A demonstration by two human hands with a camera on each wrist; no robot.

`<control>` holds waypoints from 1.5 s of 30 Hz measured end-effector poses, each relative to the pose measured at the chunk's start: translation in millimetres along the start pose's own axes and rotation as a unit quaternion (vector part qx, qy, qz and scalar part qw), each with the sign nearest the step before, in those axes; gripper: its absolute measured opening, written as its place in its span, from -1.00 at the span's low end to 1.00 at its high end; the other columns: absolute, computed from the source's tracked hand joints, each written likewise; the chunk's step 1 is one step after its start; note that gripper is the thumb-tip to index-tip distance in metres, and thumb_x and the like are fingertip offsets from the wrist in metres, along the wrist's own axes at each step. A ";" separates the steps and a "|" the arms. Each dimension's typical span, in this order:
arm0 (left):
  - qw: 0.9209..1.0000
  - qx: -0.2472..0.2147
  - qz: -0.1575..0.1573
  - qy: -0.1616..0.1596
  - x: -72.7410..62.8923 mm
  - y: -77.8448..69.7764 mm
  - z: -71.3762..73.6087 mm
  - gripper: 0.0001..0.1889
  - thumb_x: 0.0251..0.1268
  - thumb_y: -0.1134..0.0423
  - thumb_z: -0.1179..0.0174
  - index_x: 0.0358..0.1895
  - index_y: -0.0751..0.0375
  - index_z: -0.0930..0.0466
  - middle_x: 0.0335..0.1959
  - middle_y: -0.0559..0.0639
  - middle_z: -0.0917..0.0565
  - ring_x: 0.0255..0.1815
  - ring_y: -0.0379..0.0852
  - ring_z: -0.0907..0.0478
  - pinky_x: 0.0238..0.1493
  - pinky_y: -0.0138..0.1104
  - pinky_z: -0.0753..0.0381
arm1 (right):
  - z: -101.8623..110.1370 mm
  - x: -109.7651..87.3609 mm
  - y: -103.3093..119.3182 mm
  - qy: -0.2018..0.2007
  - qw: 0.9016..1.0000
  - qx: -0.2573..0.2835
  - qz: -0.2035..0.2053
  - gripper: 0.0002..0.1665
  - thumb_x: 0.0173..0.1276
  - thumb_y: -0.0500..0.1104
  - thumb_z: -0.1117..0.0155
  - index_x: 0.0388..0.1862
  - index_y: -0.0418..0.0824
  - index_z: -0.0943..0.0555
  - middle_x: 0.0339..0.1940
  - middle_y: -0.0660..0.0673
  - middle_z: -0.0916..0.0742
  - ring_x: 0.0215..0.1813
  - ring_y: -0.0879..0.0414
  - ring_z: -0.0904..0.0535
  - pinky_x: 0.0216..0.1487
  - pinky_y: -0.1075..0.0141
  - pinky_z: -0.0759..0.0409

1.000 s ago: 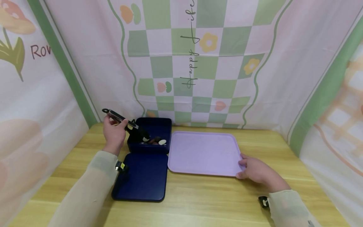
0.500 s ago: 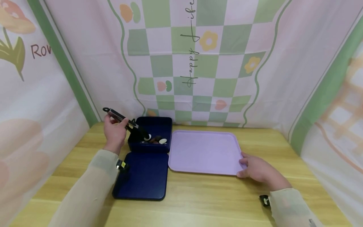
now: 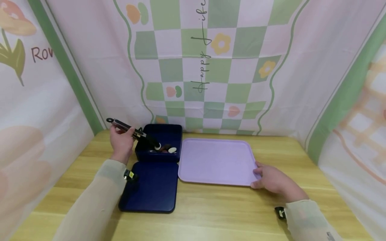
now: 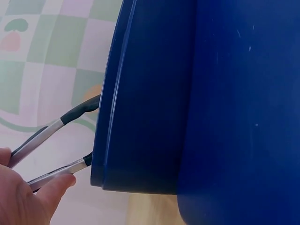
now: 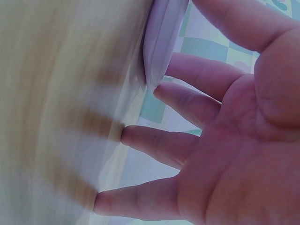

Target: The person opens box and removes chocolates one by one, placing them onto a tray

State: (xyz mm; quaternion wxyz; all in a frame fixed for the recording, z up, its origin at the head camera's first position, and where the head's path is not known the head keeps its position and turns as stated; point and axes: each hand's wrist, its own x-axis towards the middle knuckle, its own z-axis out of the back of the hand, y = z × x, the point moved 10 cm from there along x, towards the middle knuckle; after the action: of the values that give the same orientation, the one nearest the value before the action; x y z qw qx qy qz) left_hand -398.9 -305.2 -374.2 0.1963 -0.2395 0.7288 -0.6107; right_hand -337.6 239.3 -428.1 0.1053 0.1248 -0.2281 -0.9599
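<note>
My left hand (image 3: pixel 122 144) holds black-and-silver kitchen tongs (image 3: pixel 126 127) by their arms, slanting down into a dark blue box (image 3: pixel 158 158). In the left wrist view the arms of the tongs (image 4: pixel 52 131) stand apart, and the box wall hides their tips. A white pebble-like piece (image 3: pixel 158 146) lies at the tips; whether it is pinched I cannot tell. Beside it are brown pieces (image 3: pixel 165 148) and another white oval (image 3: pixel 172 150). My right hand (image 3: pixel 272 179) touches the near right corner of a lilac tray (image 3: pixel 217 162), fingers fairly straight, some fingertips on the table.
A dark blue lid (image 3: pixel 150 187) lies flat in front of the box, close to the tray's left side. Everything stands on a wood-grain table (image 3: pixel 211 211). A patterned cloth (image 3: pixel 223 77) hangs behind the table and at both sides.
The tongs and left hand have shifted only slightly, with the tips still low inside the box. My right hand stays at the tray's corner.
</note>
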 end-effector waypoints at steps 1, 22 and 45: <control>1.000 -0.004 0.000 -0.001 0.3 0.8 0.7 -0.37 0.37 0.42 -0.25 0.41 -0.12 -0.27 0.01 0.07 -0.40 0.01 0.03 -0.53 0.01 -0.12 -0.63 | 0.2 -0.3 0.5 0.000 1.000 -0.002 0.001 -0.18 0.13 0.00 -0.56 0.19 -0.54 -0.53 0.47 -0.49 -0.26 0.39 -0.51 -0.17 0.34 -0.30 -0.14; 0.986 -0.146 0.065 -0.042 -0.7 0.6 9.8 -0.52 0.34 0.43 -0.26 0.17 0.02 -0.24 0.20 0.10 -0.38 0.13 0.16 -0.55 -0.05 0.08 -0.61 | 0.1 -3.2 4.3 -0.003 1.000 -0.011 0.014 -0.20 0.13 -0.03 -0.56 0.17 -0.57 -0.53 0.44 -0.52 -0.27 0.38 -0.52 -0.19 0.33 -0.29 -0.16; 0.980 0.069 -0.160 0.092 -66.5 -34.0 -117.0 -0.52 0.22 0.32 -0.39 0.12 0.16 -0.34 -0.22 0.06 -0.53 -0.27 -0.03 -0.52 -0.27 -0.22 -0.57 | 1.2 -2.9 6.4 -0.002 1.000 -0.012 0.018 -0.21 0.15 -0.03 -0.55 0.17 -0.57 -0.53 0.45 -0.51 -0.28 0.38 -0.50 -0.21 0.34 -0.28 -0.16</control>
State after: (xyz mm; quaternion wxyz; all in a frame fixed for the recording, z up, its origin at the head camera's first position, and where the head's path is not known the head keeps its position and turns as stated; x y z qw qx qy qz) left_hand -409.2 -177.6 -320.5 0.0437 -0.2817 0.6518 -0.7027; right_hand -334.3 235.0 -423.6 0.1242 0.1175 -0.2186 -0.9607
